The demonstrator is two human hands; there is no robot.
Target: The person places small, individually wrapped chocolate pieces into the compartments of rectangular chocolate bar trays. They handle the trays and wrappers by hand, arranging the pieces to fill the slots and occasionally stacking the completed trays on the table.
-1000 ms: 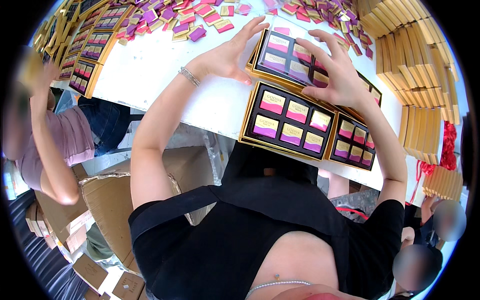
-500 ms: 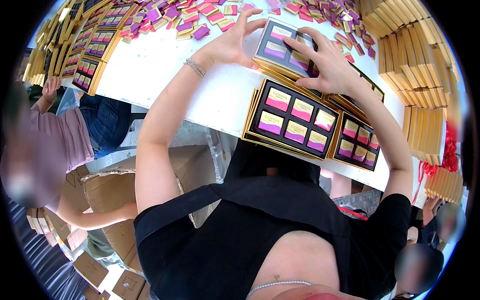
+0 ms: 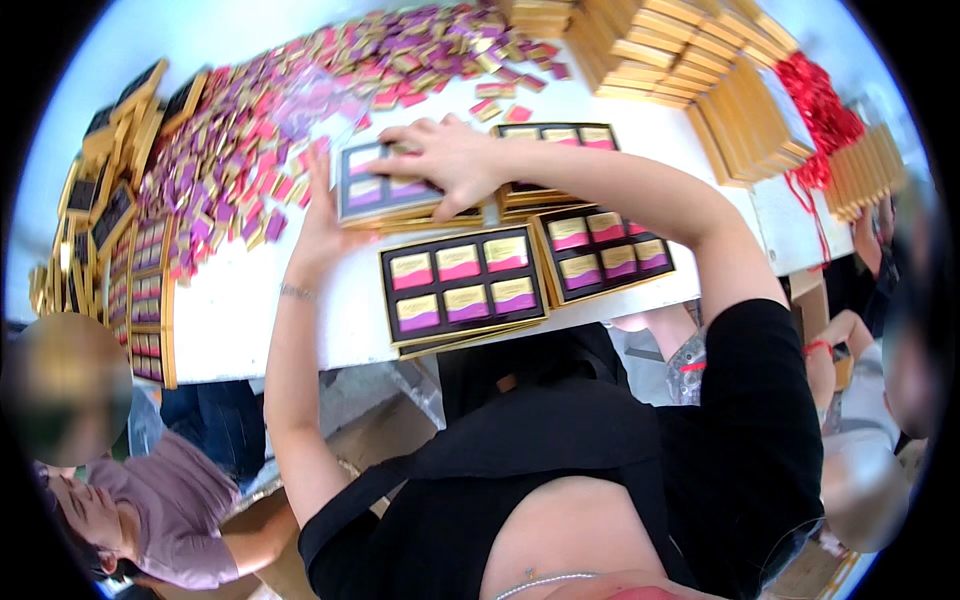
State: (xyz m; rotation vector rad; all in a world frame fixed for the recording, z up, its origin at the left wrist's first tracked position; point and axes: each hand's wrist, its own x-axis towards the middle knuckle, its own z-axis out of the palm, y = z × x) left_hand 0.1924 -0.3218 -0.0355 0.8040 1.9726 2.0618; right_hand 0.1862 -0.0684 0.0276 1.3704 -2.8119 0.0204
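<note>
A gift box of chocolates [image 3: 363, 192] with a clear lid sits on top of other boxes on the white table. My right hand [image 3: 455, 165] reaches across its right half, fingers spread over the lid and thumb down at the near edge. Against the left side lies my left hand [image 3: 325, 228], slightly blurred, fingers upright along the side and thumb by the near corner. Closer to me, an open box [image 3: 463, 282] holds several pink-and-gold and purple-and-gold wrapped chocolates. Another filled open box [image 3: 606, 252] adjoins it, and one more [image 3: 560, 132] lies partly under my right forearm.
Loose wrapped chocolates [image 3: 270, 150] spread over the far table. Filled boxes [image 3: 150, 300] and piled black-and-gold trays [image 3: 110, 200] line the left. Stacked gold boxes [image 3: 745, 120] and red ribbon [image 3: 805, 105] stand at right. Other people, including one in a mauve shirt [image 3: 180, 500], are at both sides.
The view has swung, so the table sits lower and shows more of its far side. My left fingers, spread apart before, now lie along the box's side; my right hand stays on the lid.
</note>
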